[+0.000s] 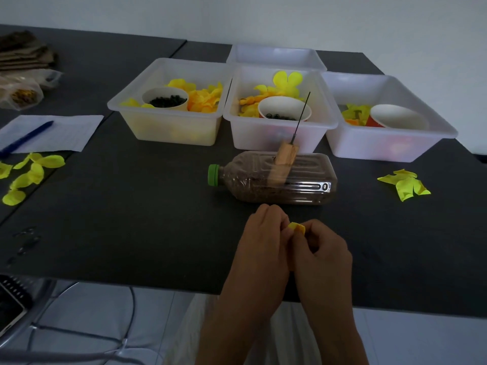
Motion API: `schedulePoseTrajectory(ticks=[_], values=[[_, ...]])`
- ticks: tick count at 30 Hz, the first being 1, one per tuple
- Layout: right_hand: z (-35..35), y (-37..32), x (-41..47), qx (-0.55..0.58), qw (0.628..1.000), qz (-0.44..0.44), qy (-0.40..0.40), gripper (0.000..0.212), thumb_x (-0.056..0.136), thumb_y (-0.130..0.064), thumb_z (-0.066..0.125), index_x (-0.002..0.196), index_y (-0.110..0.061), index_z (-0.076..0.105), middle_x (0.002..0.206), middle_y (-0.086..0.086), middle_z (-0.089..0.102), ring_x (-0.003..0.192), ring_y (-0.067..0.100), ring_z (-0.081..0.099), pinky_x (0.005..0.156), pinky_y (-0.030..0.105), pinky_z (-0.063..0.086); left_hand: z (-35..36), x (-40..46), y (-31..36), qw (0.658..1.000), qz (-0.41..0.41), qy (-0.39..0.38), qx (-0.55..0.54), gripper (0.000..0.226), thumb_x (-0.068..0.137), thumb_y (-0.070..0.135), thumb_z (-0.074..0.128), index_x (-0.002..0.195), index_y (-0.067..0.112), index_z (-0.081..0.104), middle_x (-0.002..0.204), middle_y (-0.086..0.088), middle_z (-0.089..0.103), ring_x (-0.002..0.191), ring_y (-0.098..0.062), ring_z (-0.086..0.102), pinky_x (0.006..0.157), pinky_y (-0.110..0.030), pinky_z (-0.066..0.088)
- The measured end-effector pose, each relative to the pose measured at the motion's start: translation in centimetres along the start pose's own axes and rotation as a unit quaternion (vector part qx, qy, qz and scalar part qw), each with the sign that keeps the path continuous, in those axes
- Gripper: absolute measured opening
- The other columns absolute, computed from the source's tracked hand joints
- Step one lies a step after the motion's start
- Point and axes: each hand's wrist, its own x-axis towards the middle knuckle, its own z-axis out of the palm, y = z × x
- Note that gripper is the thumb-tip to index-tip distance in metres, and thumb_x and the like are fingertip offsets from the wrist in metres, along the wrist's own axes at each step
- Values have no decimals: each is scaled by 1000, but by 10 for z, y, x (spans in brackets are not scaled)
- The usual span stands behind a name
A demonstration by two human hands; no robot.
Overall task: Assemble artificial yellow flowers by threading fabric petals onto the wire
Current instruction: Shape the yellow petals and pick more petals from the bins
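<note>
Two hands, left hand [264, 233] and right hand [320, 242], pinch a small yellow petal [297, 227] at lower centre of the frame. Above them, the wire [302, 114] rises from a wooden block [286, 155] on a bottle [276, 179]. Threading well likely means centring the petal over the wire's tip.

Small craft/piecework station in a plain room, prob. a home or small workshop; which one couldn't be told. Dark table [131, 219] stood against a bare white wall [342, 19]. Clear plastic bins [168, 127] sat in a row, each w/ yellow fabric petals [205, 97] and a paper cup [165, 97] of dark beads. A wire [302, 114] on a wooden block rose from a bottle [276, 180] lying on its side, serving as a jig. Loose petals [29, 175] lay at both sides. Paper sheet w/ blue pen [26, 138] at left suggested tallying of output.
</note>
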Motion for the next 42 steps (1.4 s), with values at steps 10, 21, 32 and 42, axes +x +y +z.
schedulePoseTrajectory(ticks=[10, 21, 32, 42], values=[[1, 1, 4, -16, 1000, 16, 18, 21, 97, -22, 52, 78, -24, 60, 74, -9, 58, 69, 2, 53, 58, 12, 32, -5, -2, -1, 999, 24, 26, -28, 21, 102, 23, 44, 82, 25, 42, 85, 4, 44, 73, -5, 40, 66, -13, 32], [-3, 3, 9, 44, 995, 45, -81, 10, 93, -20, 58, 83, -17, 60, 77, 0, 64, 70, 9, 62, 58, 17, 44, -6, -1, -8, 997, -29, 49, -45, 12, 101, 32, 41, 89, 30, 42, 85, 3, 54, 86, -11, 54, 68, -17, 39], [-2, 10, 10, 69, 996, 64, -5, 14, 95, -14, 52, 81, -16, 54, 77, 0, 57, 70, 11, 54, 57, 22, 37, 15, -9, 3, 976, -60, 196, -79, 33, 80, 64, 18, 81, 38, 39, 86, 9, 54, 89, -13, 54, 65, -13, 35], [-1, 9, 8, 82, 996, 28, 9, 9, 96, -18, 52, 88, -22, 53, 82, -5, 59, 74, 2, 60, 53, 9, 43, 8, -9, -1, 970, -65, 211, -104, 36, 83, 61, 23, 86, 32, 45, 86, 3, 58, 79, -13, 57, 70, -34, 50]])
